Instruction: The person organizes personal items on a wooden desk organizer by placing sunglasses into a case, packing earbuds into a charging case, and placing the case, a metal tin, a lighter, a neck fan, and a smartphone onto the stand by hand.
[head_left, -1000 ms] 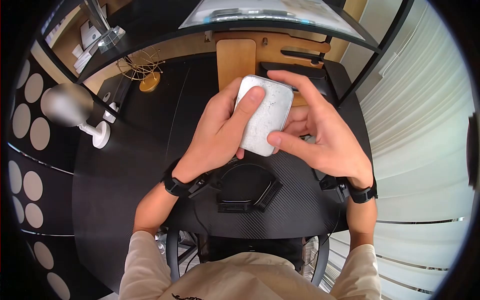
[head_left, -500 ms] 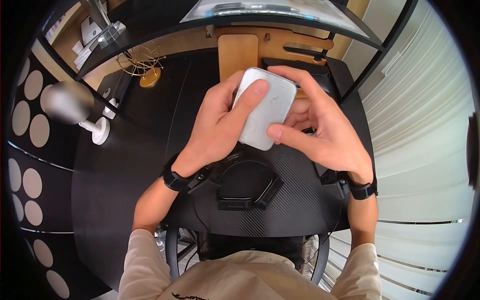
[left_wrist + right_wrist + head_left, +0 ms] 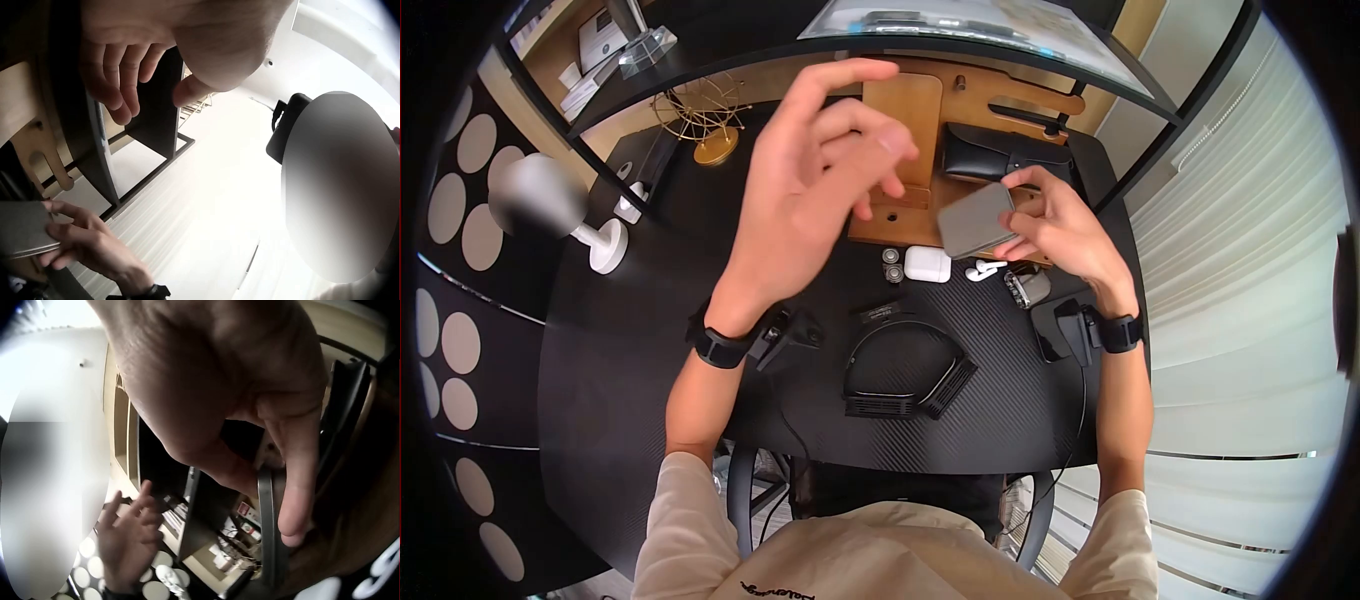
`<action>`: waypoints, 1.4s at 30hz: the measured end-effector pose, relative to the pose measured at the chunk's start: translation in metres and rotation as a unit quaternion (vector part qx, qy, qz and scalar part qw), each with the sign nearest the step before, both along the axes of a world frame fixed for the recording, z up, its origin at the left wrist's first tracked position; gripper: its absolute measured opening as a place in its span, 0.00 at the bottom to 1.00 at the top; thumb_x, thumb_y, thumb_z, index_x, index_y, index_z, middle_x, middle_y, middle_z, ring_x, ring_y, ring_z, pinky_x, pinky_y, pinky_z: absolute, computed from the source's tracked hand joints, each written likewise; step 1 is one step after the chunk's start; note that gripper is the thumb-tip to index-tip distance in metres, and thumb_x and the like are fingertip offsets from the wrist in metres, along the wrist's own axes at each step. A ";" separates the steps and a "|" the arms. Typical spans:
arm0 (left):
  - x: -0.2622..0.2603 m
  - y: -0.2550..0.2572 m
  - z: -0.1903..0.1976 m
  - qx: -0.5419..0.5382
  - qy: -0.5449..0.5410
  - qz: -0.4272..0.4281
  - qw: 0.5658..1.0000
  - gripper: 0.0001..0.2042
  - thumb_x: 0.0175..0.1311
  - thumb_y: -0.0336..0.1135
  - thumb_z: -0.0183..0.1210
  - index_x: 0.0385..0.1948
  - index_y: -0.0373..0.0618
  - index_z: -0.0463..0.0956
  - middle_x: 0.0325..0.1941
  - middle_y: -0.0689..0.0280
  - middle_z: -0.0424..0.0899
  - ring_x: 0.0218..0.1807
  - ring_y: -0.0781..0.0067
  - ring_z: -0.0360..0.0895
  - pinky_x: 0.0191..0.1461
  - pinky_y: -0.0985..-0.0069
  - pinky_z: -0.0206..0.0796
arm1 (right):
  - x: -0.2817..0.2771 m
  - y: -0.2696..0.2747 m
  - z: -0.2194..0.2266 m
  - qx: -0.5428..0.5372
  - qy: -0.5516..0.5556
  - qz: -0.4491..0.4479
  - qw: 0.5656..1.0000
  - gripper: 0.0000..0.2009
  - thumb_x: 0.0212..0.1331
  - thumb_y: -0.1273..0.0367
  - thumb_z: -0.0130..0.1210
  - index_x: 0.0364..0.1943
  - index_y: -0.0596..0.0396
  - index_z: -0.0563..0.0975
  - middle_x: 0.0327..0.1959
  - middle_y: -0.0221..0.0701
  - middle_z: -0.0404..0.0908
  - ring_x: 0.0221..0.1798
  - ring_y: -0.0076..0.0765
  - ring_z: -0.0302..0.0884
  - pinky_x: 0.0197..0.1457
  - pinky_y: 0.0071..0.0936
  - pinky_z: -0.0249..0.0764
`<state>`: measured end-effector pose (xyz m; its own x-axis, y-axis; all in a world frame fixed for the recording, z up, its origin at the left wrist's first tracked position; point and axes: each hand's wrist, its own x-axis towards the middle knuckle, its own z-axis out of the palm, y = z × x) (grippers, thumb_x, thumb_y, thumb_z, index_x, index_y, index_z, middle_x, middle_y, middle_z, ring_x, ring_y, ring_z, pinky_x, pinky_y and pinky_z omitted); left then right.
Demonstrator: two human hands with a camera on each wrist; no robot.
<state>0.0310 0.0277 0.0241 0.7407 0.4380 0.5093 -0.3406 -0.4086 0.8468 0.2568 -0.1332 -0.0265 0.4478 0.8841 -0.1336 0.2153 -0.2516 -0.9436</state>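
The left wrist view takes in a pale ceiling (image 3: 350, 37), which the head view leaves out. A white curtain (image 3: 1230, 300) hangs to the right of one black desk (image 3: 640, 330), and a black shelf (image 3: 730, 70) spans its far side. Beneath the shelf stands one wooden stand (image 3: 900, 130), a black case (image 3: 1005, 155) lying against it. Two hands are raised over the desk: the left hand (image 3: 800, 190) has its fingers loosely bent and nothing in them; the right hand (image 3: 1065, 225) pinches a metal tin (image 3: 975, 225) between thumb and fingers. The tin is up in the air before the stand; the head view shows its flat face, the right wrist view its thin edge. One black neck fan (image 3: 910, 370) lies nearer the person. In a row past it are one white earphone case (image 3: 927, 264), two round metal pieces (image 3: 892, 265) at its left and two white earbuds (image 3: 985, 270) at its right.
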 end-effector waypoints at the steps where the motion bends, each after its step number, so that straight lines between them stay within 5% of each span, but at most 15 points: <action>1: -0.001 -0.004 0.001 -0.008 0.003 -0.014 1.000 0.24 0.75 0.34 0.55 0.70 0.37 0.64 0.44 0.58 0.85 0.36 0.76 0.81 0.33 0.81 0.69 | -0.001 0.003 -0.004 -0.007 -0.010 -0.012 1.000 0.18 0.69 0.77 0.53 0.60 0.61 0.64 0.40 0.43 0.85 0.35 0.34 0.90 0.37 0.27 0.87; 6: 0.000 -0.012 0.004 -0.014 0.032 -0.066 0.997 0.26 0.73 0.31 0.57 0.70 0.38 0.63 0.44 0.58 0.85 0.37 0.76 0.82 0.35 0.82 0.69 | -0.005 0.009 -0.008 0.001 -0.114 -0.040 0.993 0.12 0.67 0.77 0.52 0.52 0.62 0.69 0.34 0.48 0.86 0.32 0.34 0.89 0.33 0.30 0.83; 9: -0.002 -0.011 0.002 -0.020 0.039 -0.078 0.996 0.27 0.73 0.31 0.58 0.71 0.38 0.63 0.44 0.58 0.85 0.37 0.77 0.82 0.35 0.82 0.69 | -0.002 0.009 -0.010 -0.133 -0.187 -0.020 0.973 0.08 0.66 0.76 0.55 0.46 0.66 0.76 0.34 0.49 0.86 0.31 0.41 0.88 0.37 0.36 0.82; 11: -0.002 -0.012 0.002 -0.019 0.044 -0.086 0.995 0.26 0.72 0.31 0.58 0.70 0.39 0.64 0.43 0.60 0.85 0.37 0.78 0.82 0.36 0.83 0.68 | 0.001 0.009 -0.029 -0.038 -0.379 0.013 0.924 0.08 0.65 0.73 0.59 0.42 0.65 0.82 0.35 0.51 0.86 0.36 0.51 0.88 0.45 0.41 0.81; 15: -0.003 -0.013 0.003 -0.004 0.052 -0.091 0.994 0.25 0.72 0.31 0.58 0.69 0.39 0.66 0.42 0.61 0.85 0.36 0.79 0.81 0.36 0.83 0.68 | -0.007 0.008 -0.020 -0.115 -0.364 0.017 0.924 0.09 0.63 0.71 0.63 0.43 0.62 0.85 0.37 0.52 0.87 0.43 0.58 0.86 0.53 0.44 0.79; 18: -0.002 -0.010 0.002 -0.002 0.054 -0.099 0.994 0.23 0.71 0.31 0.58 0.67 0.38 0.68 0.41 0.61 0.86 0.36 0.79 0.81 0.36 0.83 0.68 | -0.009 0.009 -0.023 -0.019 -0.338 0.084 0.937 0.09 0.62 0.71 0.64 0.43 0.61 0.85 0.38 0.49 0.86 0.48 0.57 0.85 0.54 0.44 0.78; 20: -0.002 -0.009 0.001 0.003 0.068 -0.106 0.992 0.22 0.71 0.31 0.58 0.65 0.38 0.70 0.40 0.62 0.86 0.36 0.80 0.81 0.36 0.84 0.67 | -0.015 0.010 -0.024 0.018 -0.414 0.124 0.902 0.09 0.61 0.71 0.64 0.43 0.60 0.85 0.42 0.46 0.84 0.54 0.56 0.82 0.57 0.45 0.77; 21: -0.002 -0.009 0.000 0.000 0.070 -0.105 0.992 0.22 0.71 0.31 0.58 0.65 0.38 0.70 0.40 0.62 0.86 0.36 0.80 0.81 0.36 0.84 0.67 | -0.010 0.010 -0.037 0.046 -0.456 0.133 0.879 0.12 0.61 0.72 0.63 0.49 0.56 0.83 0.49 0.43 0.81 0.58 0.54 0.80 0.59 0.45 0.76; 24: -0.002 -0.011 -0.001 0.010 0.059 -0.105 0.993 0.20 0.72 0.30 0.59 0.64 0.38 0.72 0.40 0.63 0.86 0.36 0.80 0.81 0.37 0.84 0.68 | -0.014 0.009 -0.043 -0.037 -0.419 0.116 0.900 0.18 0.61 0.75 0.61 0.56 0.51 0.80 0.54 0.44 0.79 0.59 0.55 0.79 0.61 0.47 0.76; 31: -0.003 -0.009 0.003 0.034 0.071 -0.108 0.991 0.19 0.72 0.30 0.58 0.63 0.38 0.73 0.37 0.64 0.86 0.36 0.81 0.82 0.37 0.84 0.69 | -0.002 0.008 -0.043 -0.066 -0.364 0.122 0.921 0.22 0.60 0.80 0.57 0.59 0.49 0.78 0.54 0.47 0.79 0.58 0.57 0.80 0.62 0.47 0.76; 42: -0.005 -0.010 0.004 0.041 0.068 -0.108 0.991 0.18 0.73 0.32 0.58 0.62 0.38 0.74 0.37 0.64 0.86 0.36 0.80 0.82 0.38 0.84 0.70 | 0.000 0.011 -0.063 -0.033 -0.478 0.025 0.877 0.20 0.65 0.69 0.63 0.61 0.54 0.79 0.50 0.50 0.79 0.51 0.61 0.82 0.56 0.49 0.78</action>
<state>0.0264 0.0173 0.0282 0.8766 0.2229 0.4265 -0.3132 -0.4085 0.8573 0.2572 -0.1218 -0.0897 0.3448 0.9100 0.2304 0.9126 -0.2675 -0.3091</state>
